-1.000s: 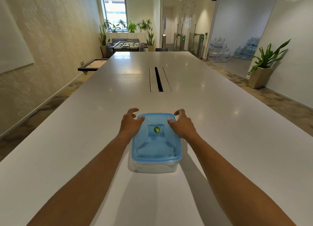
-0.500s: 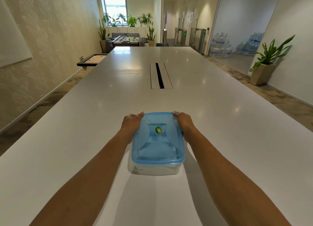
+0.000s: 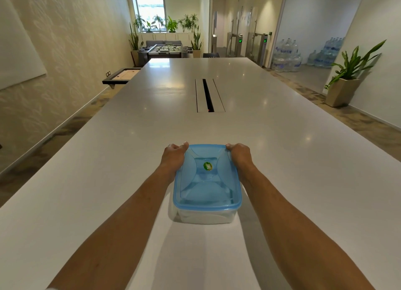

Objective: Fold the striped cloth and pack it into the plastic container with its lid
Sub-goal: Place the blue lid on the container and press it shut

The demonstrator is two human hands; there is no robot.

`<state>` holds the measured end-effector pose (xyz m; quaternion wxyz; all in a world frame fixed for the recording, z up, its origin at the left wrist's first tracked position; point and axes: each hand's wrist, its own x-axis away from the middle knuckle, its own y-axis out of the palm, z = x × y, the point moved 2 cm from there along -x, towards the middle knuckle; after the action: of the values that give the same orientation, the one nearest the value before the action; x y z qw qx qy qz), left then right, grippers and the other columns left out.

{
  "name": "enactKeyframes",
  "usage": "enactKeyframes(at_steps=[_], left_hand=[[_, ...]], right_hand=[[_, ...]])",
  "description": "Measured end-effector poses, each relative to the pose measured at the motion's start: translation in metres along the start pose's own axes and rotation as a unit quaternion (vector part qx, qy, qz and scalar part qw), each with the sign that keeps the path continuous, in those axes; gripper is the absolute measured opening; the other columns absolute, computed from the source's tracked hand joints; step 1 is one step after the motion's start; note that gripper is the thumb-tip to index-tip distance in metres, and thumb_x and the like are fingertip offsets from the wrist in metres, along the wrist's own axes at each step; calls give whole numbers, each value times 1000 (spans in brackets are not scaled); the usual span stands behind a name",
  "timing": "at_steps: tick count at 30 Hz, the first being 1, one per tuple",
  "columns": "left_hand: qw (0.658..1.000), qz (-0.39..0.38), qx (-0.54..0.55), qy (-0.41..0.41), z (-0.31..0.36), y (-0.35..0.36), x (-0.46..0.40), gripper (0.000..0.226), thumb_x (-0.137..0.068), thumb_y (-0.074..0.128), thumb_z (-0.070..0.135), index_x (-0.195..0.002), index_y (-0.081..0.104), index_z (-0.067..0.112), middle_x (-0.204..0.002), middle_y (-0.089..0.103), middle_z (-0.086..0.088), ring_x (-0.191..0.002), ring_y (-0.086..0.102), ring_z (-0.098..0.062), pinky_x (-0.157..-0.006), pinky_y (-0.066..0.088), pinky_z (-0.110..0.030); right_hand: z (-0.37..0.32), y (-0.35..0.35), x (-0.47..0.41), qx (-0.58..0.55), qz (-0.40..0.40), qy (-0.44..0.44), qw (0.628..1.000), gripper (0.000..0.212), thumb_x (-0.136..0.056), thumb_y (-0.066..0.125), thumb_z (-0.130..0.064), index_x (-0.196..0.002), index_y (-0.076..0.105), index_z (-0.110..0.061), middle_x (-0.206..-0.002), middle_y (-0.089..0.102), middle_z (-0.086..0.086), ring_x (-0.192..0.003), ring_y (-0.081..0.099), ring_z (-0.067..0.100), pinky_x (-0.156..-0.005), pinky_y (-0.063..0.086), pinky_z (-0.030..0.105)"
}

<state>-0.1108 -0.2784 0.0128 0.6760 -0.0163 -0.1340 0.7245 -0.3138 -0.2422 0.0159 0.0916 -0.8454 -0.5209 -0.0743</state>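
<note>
A clear plastic container [image 3: 206,217] stands on the white table [image 3: 282,159] in front of me, covered by its translucent blue lid [image 3: 207,183] with a green round sticker in the middle. My left hand [image 3: 173,157] grips the far left corner of the lid, fingers curled over its edge. My right hand [image 3: 239,156] grips the far right corner the same way. A pale shape shows faintly through the container wall; I cannot make out the striped cloth.
A cable slot [image 3: 208,95] runs along the table's middle, farther away. A potted plant [image 3: 347,79] stands on the floor at the right. A foosball table [image 3: 166,49] and water bottles [image 3: 286,56] are beyond the table's far end.
Both hands slid from resting on top of the lid, fingers spread, out to its far corners and closed over the edge. The container stayed put.
</note>
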Motion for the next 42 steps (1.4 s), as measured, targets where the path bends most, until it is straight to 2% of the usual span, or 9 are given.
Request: enactKeyframes(at_steps=[6, 10, 17, 20, 23, 27, 29, 35, 42], left_hand=[[999, 30, -30, 26, -2, -2, 1, 36, -87, 57, 47, -78, 54, 12, -82, 58, -5, -71, 55, -20, -60, 41, -32], [997, 55, -47, 28, 1, -4, 6, 37, -87, 55, 48, -75, 56, 13, -81, 60, -4, -76, 56, -24, -64, 41, -34], [998, 34, 9, -43, 2, -18, 32, 58, -81, 49, 66, -98, 57, 11, -81, 58, -6, -69, 57, -24, -57, 47, -32], [999, 14, -27, -31, -4, -26, 54, 60, -78, 48, 69, -84, 56, 10, -72, 55, -5, -61, 54, -25, -53, 44, -31], [994, -6, -106, -15, -13, -24, 80, 56, -79, 48, 66, -91, 56, 11, -82, 63, -6, -68, 63, -25, -54, 50, -31], [975, 39, -218, 26, -18, -18, 105, 47, -88, 43, 55, -107, 50, 12, -102, 62, -9, -91, 63, -33, -83, 56, -47], [970, 53, -233, 36, -17, -17, 110, 47, -93, 39, 50, -112, 50, 9, -106, 62, -14, -97, 62, -38, -87, 53, -50], [970, 68, -223, 72, -8, -14, 106, 43, -98, 39, 42, -106, 55, 3, -111, 63, -21, -100, 59, -39, -81, 46, -42], [957, 94, -259, 89, 2, -15, 87, 41, -95, 44, 44, -96, 63, 7, -99, 67, -16, -81, 54, -30, -71, 40, -35]], right_hand=[[2, -4, 6, 53, 21, -54, 997, 30, -89, 60, -34, -71, 54, -11, -79, 63, 8, -72, 58, 24, -65, 45, 34], [-4, -7, 12, 105, 12, -59, 993, 32, -90, 59, -41, -75, 57, -13, -88, 67, 10, -81, 63, 27, -71, 50, 38], [-7, -29, 39, 171, -5, -47, 984, 56, -86, 49, -66, -102, 55, -12, -94, 64, 6, -76, 59, 21, -49, 42, 28], [6, -37, 61, 224, -23, -48, 973, 56, -83, 47, -71, -94, 54, -16, -89, 63, 5, -68, 58, 20, -47, 43, 28], [18, -40, 79, 243, -36, -50, 968, 50, -84, 48, -67, -89, 52, -17, -86, 62, 5, -65, 56, 21, -49, 42, 30], [23, -41, 95, 271, -4, -80, 959, 36, -90, 46, -52, -96, 53, -17, -93, 62, 3, -80, 60, 22, -69, 52, 39], [25, -40, 103, 296, 25, -96, 950, 35, -94, 40, -49, -99, 52, -17, -94, 62, 4, -85, 60, 25, -75, 50, 41], [19, -36, 105, 269, 70, -114, 954, 36, -96, 41, -42, -99, 58, -10, -100, 66, 12, -93, 62, 32, -83, 51, 45], [10, -28, 98, 255, 104, -96, 957, 38, -95, 41, -39, -97, 64, -9, -98, 68, 12, -90, 64, 31, -80, 53, 43]])
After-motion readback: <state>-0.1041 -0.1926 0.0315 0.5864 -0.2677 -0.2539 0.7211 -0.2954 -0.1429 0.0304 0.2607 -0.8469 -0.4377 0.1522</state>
